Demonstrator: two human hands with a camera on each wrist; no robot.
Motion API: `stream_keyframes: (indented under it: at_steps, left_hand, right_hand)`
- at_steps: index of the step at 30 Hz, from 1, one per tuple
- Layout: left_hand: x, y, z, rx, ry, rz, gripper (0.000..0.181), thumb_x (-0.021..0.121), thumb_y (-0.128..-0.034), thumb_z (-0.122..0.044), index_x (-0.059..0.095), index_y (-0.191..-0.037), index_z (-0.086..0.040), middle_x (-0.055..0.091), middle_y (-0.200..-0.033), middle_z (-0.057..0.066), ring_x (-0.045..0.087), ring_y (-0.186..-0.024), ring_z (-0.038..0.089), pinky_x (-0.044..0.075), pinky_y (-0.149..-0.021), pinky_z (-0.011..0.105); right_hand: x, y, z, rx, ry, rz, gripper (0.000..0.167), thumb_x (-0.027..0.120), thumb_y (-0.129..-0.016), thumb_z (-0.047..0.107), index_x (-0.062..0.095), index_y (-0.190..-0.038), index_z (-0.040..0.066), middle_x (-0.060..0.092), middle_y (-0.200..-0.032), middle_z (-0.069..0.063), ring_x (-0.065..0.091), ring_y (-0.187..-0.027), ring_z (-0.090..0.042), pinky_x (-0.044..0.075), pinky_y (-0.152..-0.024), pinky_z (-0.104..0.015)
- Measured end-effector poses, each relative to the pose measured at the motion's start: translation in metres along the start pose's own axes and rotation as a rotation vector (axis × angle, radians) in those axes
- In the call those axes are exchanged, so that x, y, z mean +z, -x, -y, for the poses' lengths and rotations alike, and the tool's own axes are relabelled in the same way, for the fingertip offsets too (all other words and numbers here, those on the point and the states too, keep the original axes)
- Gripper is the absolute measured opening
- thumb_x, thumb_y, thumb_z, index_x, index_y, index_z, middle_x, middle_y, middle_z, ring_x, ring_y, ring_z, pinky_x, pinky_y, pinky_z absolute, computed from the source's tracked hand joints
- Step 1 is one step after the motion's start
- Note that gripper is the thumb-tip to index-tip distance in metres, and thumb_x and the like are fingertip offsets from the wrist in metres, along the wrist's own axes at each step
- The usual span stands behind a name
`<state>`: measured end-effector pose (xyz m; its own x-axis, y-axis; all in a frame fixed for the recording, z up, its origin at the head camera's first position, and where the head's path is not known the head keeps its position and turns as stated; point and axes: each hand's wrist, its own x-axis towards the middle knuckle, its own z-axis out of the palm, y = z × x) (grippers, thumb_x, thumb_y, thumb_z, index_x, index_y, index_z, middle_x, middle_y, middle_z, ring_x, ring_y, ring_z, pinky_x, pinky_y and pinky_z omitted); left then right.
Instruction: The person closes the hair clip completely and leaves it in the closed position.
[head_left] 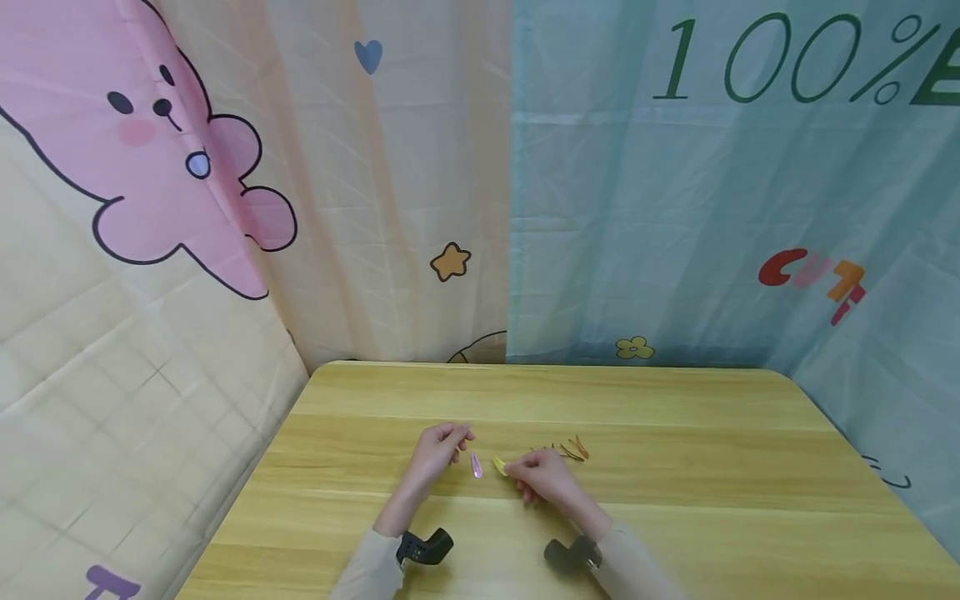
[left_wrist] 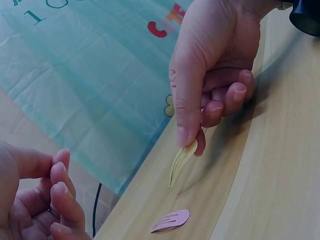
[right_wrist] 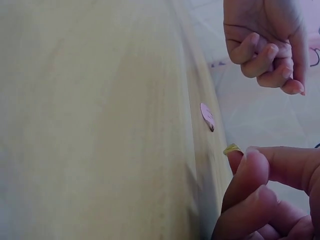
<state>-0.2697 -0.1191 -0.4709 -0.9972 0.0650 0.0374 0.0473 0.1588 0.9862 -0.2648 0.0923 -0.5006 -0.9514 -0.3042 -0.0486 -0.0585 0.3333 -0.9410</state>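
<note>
My right hand [head_left: 546, 477] pinches a yellow snap hair clip [left_wrist: 181, 162] by one end between thumb and index finger, and the clip's pointed end sticks out just above the table. Flat on the wood beside it lies a pink snap hair clip [head_left: 476, 466], touched by neither hand. My left hand [head_left: 437, 450] hovers near the pink clip. Its fingers [left_wrist: 65, 200] are loosely bent, the thumb close to the index fingertip, and I see nothing between them. From the right wrist, only a small part of the yellow clip [right_wrist: 232, 148] shows.
Several thin hair clips [head_left: 576, 450], orange and dark yellow, lie on the table [head_left: 675, 450] behind my right hand, which partly hides them. Printed curtains [head_left: 420, 183] hang along the table's back and sides. A black wrist device [head_left: 425, 547] sits on each wrist.
</note>
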Motion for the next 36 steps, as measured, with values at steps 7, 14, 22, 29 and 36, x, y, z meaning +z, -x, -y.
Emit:
stream_keyframes:
  at_steps: [7, 14, 22, 29, 36]
  left_hand:
    - [-0.001, -0.003, 0.001, -0.001, 0.004, 0.002, 0.038, 0.054, -0.0981, -0.025, 0.063, -0.096, 0.012, 0.054, -0.073, 0.002, 0.045, -0.058, 0.010, 0.038, -0.054, 0.024]
    - [-0.003, -0.001, -0.003, -0.021, 0.018, 0.026, 0.033, 0.052, -0.0993, -0.022, 0.064, -0.093, 0.008, 0.054, -0.074, 0.003, 0.045, -0.059, 0.011, 0.038, -0.054, 0.024]
    - [-0.002, 0.009, -0.019, -0.023, 0.023, 0.026, 0.030, 0.052, -0.0993, -0.020, 0.064, -0.091, 0.007, 0.054, -0.074, 0.003, 0.045, -0.060, 0.010, 0.038, -0.055, 0.022]
    - [-0.003, 0.017, -0.033, -0.020, 0.024, 0.040, 0.028, 0.049, -0.0999, -0.015, 0.063, -0.091, 0.007, 0.054, -0.074, 0.004, 0.045, -0.059, 0.011, 0.037, -0.055, 0.022]
    - [-0.001, 0.018, -0.036, -0.019, 0.027, 0.042, 0.026, 0.050, -0.0996, -0.014, 0.064, -0.088, 0.004, 0.053, -0.073, 0.003, 0.045, -0.059, 0.010, 0.038, -0.056, 0.023]
  right_hand:
    - [0.003, -0.003, 0.000, 0.021, 0.029, -0.009, 0.022, 0.067, -0.088, 0.019, 0.070, -0.077, 0.000, 0.054, -0.056, -0.001, 0.048, -0.041, -0.008, 0.041, -0.039, -0.021]
    - [0.005, -0.006, 0.000, 0.043, 0.050, -0.011, 0.022, 0.068, -0.087, 0.019, 0.068, -0.073, 0.002, 0.054, -0.054, -0.001, 0.047, -0.039, -0.007, 0.038, -0.037, -0.019]
    - [0.008, -0.009, 0.004, 0.021, 0.165, -0.011, 0.029, 0.067, -0.088, 0.021, 0.062, -0.064, 0.005, 0.051, -0.050, 0.001, 0.046, -0.038, -0.008, 0.037, -0.036, -0.020]
    - [0.010, -0.012, 0.004, -0.008, 0.244, 0.003, 0.026, 0.065, -0.090, 0.020, 0.062, -0.067, 0.008, 0.054, -0.053, -0.001, 0.048, -0.039, -0.009, 0.037, -0.037, -0.020]
    - [0.008, -0.011, 0.008, -0.054, 0.321, 0.030, 0.023, 0.062, -0.092, 0.020, 0.060, -0.071, 0.009, 0.052, -0.052, 0.000, 0.047, -0.038, -0.009, 0.035, -0.036, -0.021]
